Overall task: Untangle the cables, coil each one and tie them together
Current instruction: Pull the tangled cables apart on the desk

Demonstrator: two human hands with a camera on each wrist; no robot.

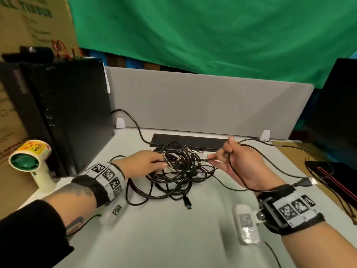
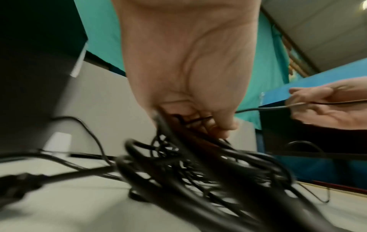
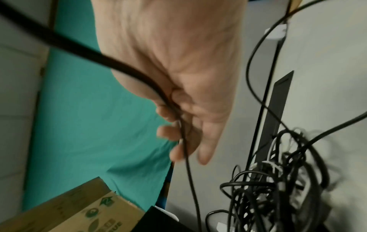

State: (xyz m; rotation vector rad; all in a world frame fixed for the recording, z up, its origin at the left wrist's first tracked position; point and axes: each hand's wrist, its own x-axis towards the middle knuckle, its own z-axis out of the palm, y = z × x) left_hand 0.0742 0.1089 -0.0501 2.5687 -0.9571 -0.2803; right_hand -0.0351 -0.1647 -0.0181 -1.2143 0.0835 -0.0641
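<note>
A tangle of black cables (image 1: 179,171) with a few white strands lies on the white table (image 1: 173,235). My left hand (image 1: 146,163) reaches into the tangle's left side, its fingers curled round several black strands (image 2: 190,124). My right hand (image 1: 235,159) is raised just right of the tangle and grips one black cable (image 3: 184,138) pulled out of the heap. That cable loops under my right wrist and ends in a plug (image 1: 305,181) hanging at the right. A loose black plug (image 1: 187,203) lies at the tangle's near edge.
A black computer tower (image 1: 63,113) stands at the left, with a small green and white fan (image 1: 29,161) beside it. A flat black bar (image 1: 189,143) lies behind the tangle below a grey divider panel (image 1: 202,101). A dark monitor (image 1: 336,117) and a black device (image 1: 332,171) sit right.
</note>
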